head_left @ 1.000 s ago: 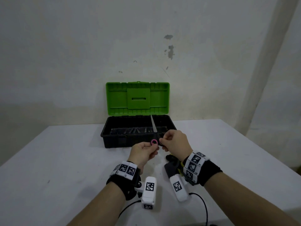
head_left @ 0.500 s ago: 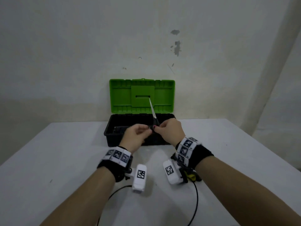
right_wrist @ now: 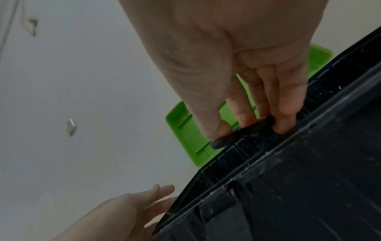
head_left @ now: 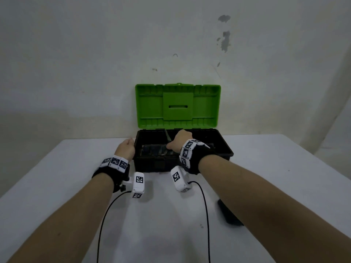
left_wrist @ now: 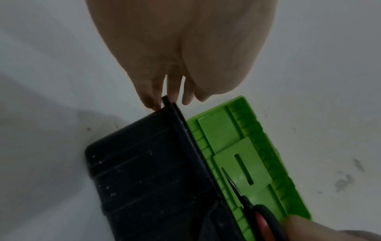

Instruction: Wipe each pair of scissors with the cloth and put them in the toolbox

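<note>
Scissors (head_left: 167, 136) with black handles sit in the right hand (head_left: 178, 142), held over the open toolbox (head_left: 152, 164) with the blades pointing up and away, toward the raised green lid (head_left: 177, 106). The right wrist view shows the thumb and fingers (right_wrist: 241, 112) curled down onto the dark handle, gripping it just above the far inner wall of the box. From the left wrist view the closed blades stand out as a thin dark line against the green lid, and one handle loop shows a reddish inner lining.

At the box's left end is the left hand (head_left: 126, 149). Its fingers (left_wrist: 152, 97) are straight and relaxed, holding nothing, with the tips touching the corner of the black rim.

The toolbox stands on a white counter (head_left: 57, 177), close to a pale wall (head_left: 95, 54) that carries a few dark scuff marks. The lid is tipped fully back, so its ribbed inner face and a slot in its middle panel face the viewer. The black base has a dark tray inside; what lies in it is too dim to make out.

Both forearms reach forward from the bottom of the head view. Each wrist wears a black band with black-and-white square markers, and a small white camera unit hangs below each wrist with a black cable trailing back along the counter. A dark object (head_left: 229, 215) lies on the counter under the right forearm, partly hidden; it may be the cloth, but this cannot be told for certain.
</note>
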Demonstrator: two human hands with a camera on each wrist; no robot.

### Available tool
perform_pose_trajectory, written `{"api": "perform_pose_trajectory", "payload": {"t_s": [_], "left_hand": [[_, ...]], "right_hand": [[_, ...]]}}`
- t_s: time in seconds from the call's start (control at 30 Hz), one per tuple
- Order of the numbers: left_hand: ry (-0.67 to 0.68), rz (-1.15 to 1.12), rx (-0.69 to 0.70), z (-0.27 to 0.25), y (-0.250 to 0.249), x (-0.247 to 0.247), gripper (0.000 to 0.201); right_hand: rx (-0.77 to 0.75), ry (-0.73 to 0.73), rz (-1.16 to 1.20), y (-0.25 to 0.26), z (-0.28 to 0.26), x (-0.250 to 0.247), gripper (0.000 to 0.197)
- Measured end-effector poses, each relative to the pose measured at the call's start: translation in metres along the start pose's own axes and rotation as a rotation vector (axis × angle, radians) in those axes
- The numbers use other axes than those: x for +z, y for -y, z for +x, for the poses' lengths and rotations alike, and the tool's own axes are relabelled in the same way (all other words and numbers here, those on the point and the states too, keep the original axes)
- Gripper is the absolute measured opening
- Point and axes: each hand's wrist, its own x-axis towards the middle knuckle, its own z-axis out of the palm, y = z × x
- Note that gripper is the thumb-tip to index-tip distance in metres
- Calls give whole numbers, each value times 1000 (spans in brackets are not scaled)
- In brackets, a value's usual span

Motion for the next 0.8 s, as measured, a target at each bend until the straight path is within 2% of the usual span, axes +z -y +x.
{"api": "perform_pose_trajectory", "payload": {"t_s": [0.13, 0.27, 0.33, 0.4, 0.53, 0.6, 0.8], "left_hand": [[42, -88, 6, 11, 13, 9, 40], [7, -130, 23, 17, 23, 18, 39], [-11, -126, 29, 21, 25, 20, 40], [-13, -116, 38, 24, 26, 21, 40], [-5, -97, 64, 30, 31, 21, 40], [-5, -78, 71, 32, 32, 21, 39], [14, -84, 85, 33, 35, 20, 40]], "right_hand": [[-87, 83, -78, 20, 9, 13, 44], [-90, -5, -204, 47, 16, 32, 45], [-116, 25, -140, 57, 23, 42, 42], [-135, 55, -191, 68, 27, 50, 40], [-165, 113, -240, 82, 24, 56, 22], [-161, 151, -311, 83, 19, 55, 31], [-136, 161, -236, 83, 19, 63, 39]]}}
